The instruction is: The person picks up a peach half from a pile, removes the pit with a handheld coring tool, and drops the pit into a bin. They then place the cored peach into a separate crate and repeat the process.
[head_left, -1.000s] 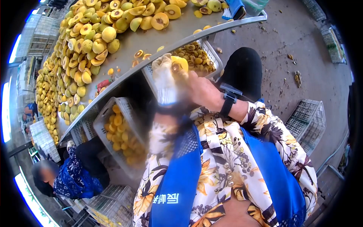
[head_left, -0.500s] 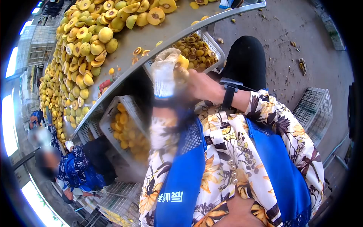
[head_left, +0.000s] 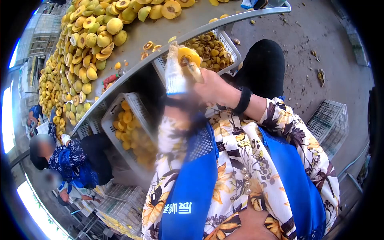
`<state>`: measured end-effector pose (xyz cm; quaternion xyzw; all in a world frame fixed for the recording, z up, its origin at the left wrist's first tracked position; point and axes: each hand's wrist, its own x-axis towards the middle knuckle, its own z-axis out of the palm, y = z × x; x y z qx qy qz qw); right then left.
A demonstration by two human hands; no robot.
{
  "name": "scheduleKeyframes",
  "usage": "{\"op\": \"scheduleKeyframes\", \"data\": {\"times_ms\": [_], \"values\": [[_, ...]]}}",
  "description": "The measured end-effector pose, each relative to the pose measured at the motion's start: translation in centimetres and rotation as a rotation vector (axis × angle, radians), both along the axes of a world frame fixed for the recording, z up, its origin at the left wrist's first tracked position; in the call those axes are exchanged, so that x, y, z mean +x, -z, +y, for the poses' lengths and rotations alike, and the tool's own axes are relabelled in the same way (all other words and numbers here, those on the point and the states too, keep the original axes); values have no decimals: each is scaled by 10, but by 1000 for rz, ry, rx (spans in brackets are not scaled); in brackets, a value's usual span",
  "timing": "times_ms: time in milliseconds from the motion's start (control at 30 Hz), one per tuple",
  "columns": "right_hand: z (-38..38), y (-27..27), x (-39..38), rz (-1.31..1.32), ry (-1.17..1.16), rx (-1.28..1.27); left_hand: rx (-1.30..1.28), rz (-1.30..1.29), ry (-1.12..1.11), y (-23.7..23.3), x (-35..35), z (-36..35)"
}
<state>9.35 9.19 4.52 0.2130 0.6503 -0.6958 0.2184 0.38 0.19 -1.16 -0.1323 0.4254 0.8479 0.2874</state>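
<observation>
In a white knitted glove, my left hand (head_left: 174, 76) grips a yellow peach half (head_left: 189, 54), its cut face and brown centre showing. My bare right hand (head_left: 216, 86), with a black band at the wrist, is closed round the pale handle of a small pitting tool (head_left: 195, 73). The tool's tip meets the middle of the peach half; its exact shape is hidden. Both hands are close together in front of the metal table's edge (head_left: 160, 53). Just behind them is a white crate (head_left: 235, 51) of small brownish-yellow fruit pieces.
A large heap of halved peaches (head_left: 91, 40) covers the table's left side. A red-handled tool (head_left: 111, 79) lies near its edge. Below stands another crate (head_left: 140, 105) with peach halves. A co-worker (head_left: 76, 158) sits at left. Stacked crates (head_left: 328, 120) stand right, on a littered floor.
My hands have turned the peach half so its cut face shows, and the tool in my right hand has come into sight against it. The whole view has shifted slightly.
</observation>
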Motion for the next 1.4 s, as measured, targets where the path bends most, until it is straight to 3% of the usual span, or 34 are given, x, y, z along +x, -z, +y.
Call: {"op": "scheduleKeyframes", "data": {"times_ms": [67,133,200,267,500,600,733,767,867,933,1000,1033,1133,1167,1200,1267,1400], "values": [[0,-1,-3,-73,-7,-31,12,53,4,4,-2,2],[-2,-1,-3,-120,8,-73,-310,487,-83,20,-1,5],[-5,-4,-4,-132,44,-119,-309,485,-60,23,-1,3],[-7,3,-3,-129,48,-181,22,48,64,4,1,-1],[-6,13,1,-65,-8,-224,111,1,176,-4,-1,-4],[-2,24,4,-41,8,-343,-124,329,-21,23,-8,0],[1,28,3,-116,-1,-551,123,60,-9,-27,10,3],[2,29,3,-122,2,-551,66,48,-44,-27,11,3],[5,36,2,-140,13,-605,-331,541,-95,40,-15,-1],[6,41,-3,-155,14,-712,-253,470,-117,29,-17,-3],[9,36,3,-52,-78,-784,-21,-111,-81,25,-32,-13],[11,34,3,-1,-125,-818,-33,-63,-133,31,-35,-17],[9,44,-7,105,-52,33,-269,209,-291,31,-38,-24],[17,65,-9,232,-68,470,-306,277,-312,30,-37,-28],[19,58,-8,370,36,628,-341,333,-321,30,-37,-30],[21,58,-18,520,211,689,-362,336,-316,13,-23,-30],[19,43,-43,460,214,537,-360,180,-236,-29,3,-15]]}}
